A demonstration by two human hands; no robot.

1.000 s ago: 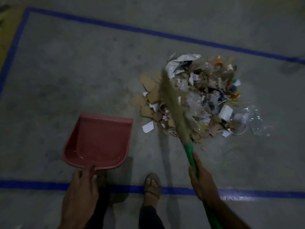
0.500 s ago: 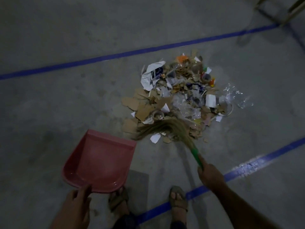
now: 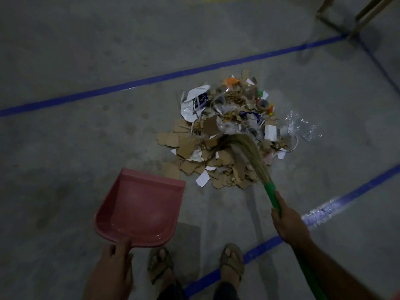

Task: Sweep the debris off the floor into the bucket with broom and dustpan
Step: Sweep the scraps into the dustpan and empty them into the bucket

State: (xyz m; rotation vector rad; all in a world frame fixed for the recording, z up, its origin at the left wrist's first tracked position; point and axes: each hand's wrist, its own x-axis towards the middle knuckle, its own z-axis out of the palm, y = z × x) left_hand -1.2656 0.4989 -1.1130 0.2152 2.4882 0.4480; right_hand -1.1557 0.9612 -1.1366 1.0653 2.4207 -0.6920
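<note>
A pile of debris, made of cardboard scraps, paper and plastic wrap, lies on the concrete floor ahead of me. My right hand grips the green handle of a grass broom, whose bristles bend left across the pile's near half. My left hand holds the rear handle of a red dustpan. The pan is empty and its open lip points toward the pile, a short gap away. No bucket is in view.
Blue tape lines cross the floor behind the pile and near my sandalled feet. Wooden furniture legs stand at the top right. A clear plastic wrapper lies at the pile's right edge.
The broom head has swung from the pile's near left edge onto its middle. The view has tilted, and scraps have spread closer to the dustpan. My left hand keeps its hold on the pan.
</note>
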